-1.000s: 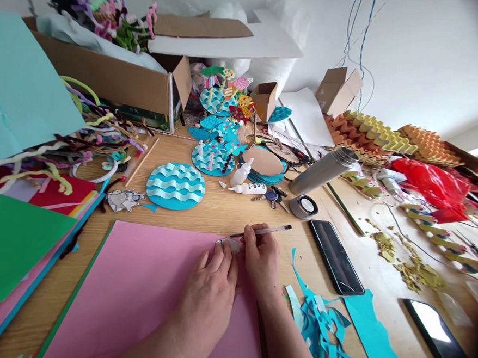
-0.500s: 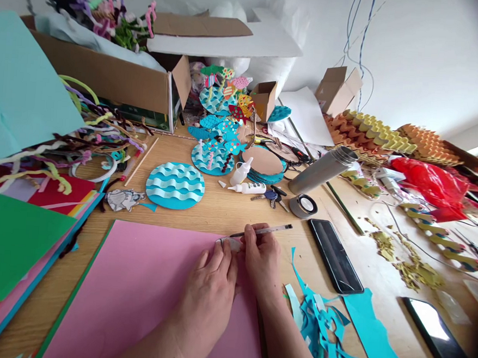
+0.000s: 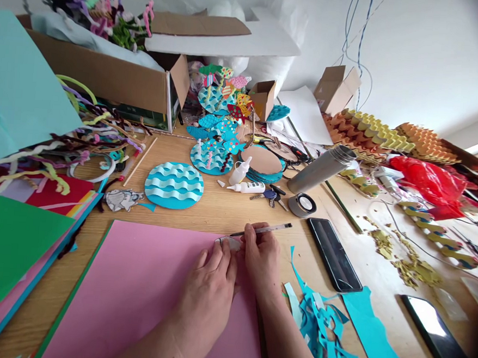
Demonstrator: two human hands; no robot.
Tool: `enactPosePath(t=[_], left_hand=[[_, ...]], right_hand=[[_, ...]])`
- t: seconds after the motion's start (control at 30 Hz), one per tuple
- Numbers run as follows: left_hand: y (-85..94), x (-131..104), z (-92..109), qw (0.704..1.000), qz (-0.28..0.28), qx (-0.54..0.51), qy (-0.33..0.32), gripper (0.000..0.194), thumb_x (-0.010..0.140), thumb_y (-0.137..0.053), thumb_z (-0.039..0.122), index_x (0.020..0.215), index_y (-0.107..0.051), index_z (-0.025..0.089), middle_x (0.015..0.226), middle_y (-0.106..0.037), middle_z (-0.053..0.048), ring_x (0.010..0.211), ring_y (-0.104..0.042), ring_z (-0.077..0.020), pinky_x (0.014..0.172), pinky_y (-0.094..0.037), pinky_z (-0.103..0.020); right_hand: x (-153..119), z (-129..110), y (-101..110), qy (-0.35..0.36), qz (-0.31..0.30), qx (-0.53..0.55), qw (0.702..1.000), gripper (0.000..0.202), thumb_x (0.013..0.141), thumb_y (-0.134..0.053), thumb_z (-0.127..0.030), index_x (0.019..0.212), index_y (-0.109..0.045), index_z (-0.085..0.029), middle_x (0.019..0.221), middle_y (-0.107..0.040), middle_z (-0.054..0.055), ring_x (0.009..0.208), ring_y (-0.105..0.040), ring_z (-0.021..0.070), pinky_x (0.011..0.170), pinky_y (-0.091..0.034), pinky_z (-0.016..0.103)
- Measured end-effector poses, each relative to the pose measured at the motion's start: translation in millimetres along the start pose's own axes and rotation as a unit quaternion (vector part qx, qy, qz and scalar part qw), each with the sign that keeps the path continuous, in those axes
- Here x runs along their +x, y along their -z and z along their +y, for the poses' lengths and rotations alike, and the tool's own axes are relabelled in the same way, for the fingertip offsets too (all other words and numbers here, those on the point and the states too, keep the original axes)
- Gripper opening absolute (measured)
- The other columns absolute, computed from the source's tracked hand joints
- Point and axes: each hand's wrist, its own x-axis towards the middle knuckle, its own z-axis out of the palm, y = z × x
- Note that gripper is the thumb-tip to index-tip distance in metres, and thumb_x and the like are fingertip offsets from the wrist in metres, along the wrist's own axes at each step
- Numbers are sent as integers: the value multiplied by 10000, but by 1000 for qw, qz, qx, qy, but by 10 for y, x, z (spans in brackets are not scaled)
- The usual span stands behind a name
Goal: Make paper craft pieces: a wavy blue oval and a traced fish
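Note:
A large pink sheet of paper (image 3: 145, 281) lies before me, with a green edge showing along its left side. My left hand (image 3: 209, 280) rests on it, fingers laid flat over a small pale paper cutout (image 3: 233, 244) at the sheet's top right. Most of that cutout is hidden beneath the fingertips. My right hand (image 3: 262, 257) is closed around a slim pen (image 3: 274, 228), its tip end against the cutout's upper edge and its back end pointing right.
Blue paper scraps (image 3: 323, 321) and a black phone (image 3: 334, 254) lie to the right. Beyond the sheet are a wavy blue disc (image 3: 173, 185), a glue bottle (image 3: 249, 187), keys (image 3: 273, 195) and a metal flask (image 3: 321, 168). Coloured papers (image 3: 17, 245) are stacked at left.
The view has shifted very slightly. Both hands, the pen and the cutout look nearly the same as before.

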Motion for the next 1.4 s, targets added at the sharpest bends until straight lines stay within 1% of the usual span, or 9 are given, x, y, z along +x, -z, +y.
enactPosePath(t=[0.27,0.6,0.8,0.97,1.23,1.4], left_hand=[[-7,3,2,1000,1,1,0,456,885,-481,327,1266,-547,85,1297,-573,-158,1195,-478,-279,952,-392,-427],[21,-14,11,1000,-9,1,1,445,899,-457,334,1267,-551,102,1310,-563,-157,1203,-473,-273,955,-392,-424],[27,-7,3,1000,-12,-4,4,446,905,-445,330,1280,-537,106,1314,-562,-150,1205,-481,-271,958,-388,-422],[34,-6,-4,1000,-14,-2,0,446,904,-445,336,1272,-544,102,1313,-562,-153,1208,-479,-275,952,-391,-421],[21,1,-4,1000,-9,-2,0,459,896,-464,334,1279,-535,91,1323,-555,-152,1207,-479,-275,953,-393,-426],[26,-1,-4,1000,-17,-1,-1,458,896,-465,333,1283,-534,98,1330,-549,-152,1208,-478,-277,954,-391,-432]], right_hand=[[1,-38,23,20,10,-14,1000,278,877,-464,-420,698,-488,-209,555,-552,-28,457,-476,118,455,-348,237],[-2,-47,25,3,7,7,1000,274,861,-482,-428,701,-494,-205,548,-550,-26,449,-472,120,446,-351,238],[18,0,31,-24,0,50,998,291,851,-498,-458,706,-501,-206,534,-522,-31,466,-484,134,464,-359,248],[19,24,29,-26,8,47,999,294,850,-501,-462,704,-497,-206,533,-504,-34,465,-476,130,460,-348,247],[12,-4,24,-41,5,49,998,323,828,-507,-503,700,-506,-207,531,-527,-33,442,-448,120,442,-334,245],[6,-17,28,-31,5,36,999,338,827,-503,-519,699,-514,-206,541,-539,-28,449,-451,124,451,-348,248]])
